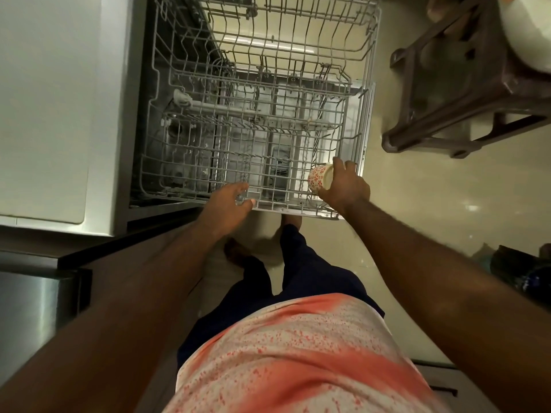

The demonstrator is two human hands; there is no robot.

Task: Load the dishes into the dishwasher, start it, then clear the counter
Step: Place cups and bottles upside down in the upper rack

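Observation:
The dishwasher stands open with two grey wire racks pulled out, the upper rack [298,49] farther away and the lower rack [208,129] nearer me. Both racks hold no dishes. My right hand [343,186] grips a white cup with a red flower pattern [318,180], tilted on its side at the lower rack's near right corner. My left hand [229,201] rests on the front rim of the lower rack with its fingers over the wire.
A pale counter top [50,99] runs along the left of the dishwasher. A brown plastic stool [465,84] stands on the floor to the right, with a white dish [524,31] on top. My bare feet are on the tiled floor just below the rack.

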